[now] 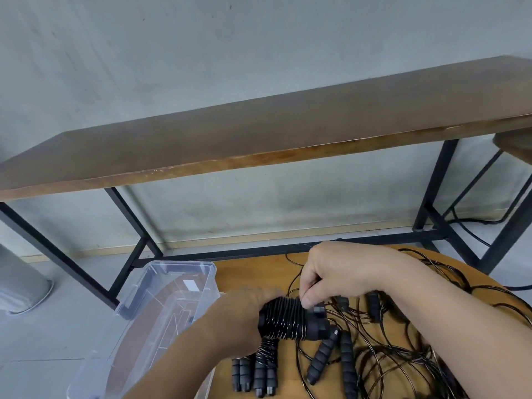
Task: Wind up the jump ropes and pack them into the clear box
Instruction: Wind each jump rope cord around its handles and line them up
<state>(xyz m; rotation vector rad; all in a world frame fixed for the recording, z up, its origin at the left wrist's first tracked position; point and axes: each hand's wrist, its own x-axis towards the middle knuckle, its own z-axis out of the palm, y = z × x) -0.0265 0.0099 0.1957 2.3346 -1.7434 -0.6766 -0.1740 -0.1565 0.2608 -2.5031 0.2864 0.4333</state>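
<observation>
Head view: left hand (244, 315) grips pair of black handles (288, 319), cord coiled tight around them, above round wooden table (250, 272). Right hand (339, 272) pinches thin cord (293, 283) at bundle top. Wound rope (264, 367) lies below; loose ropes (403, 355) tangled right. Clear box (172, 286) at table's left edge.

The room has soft, even light, not too bright. The grey wall (259, 38) looks flat and dull, with no hard shadows. The long bench (259, 133) bends like a curve because the view is wide. The clear box (178, 272) shows pale shine. The hands look a little blurry and soft.
</observation>
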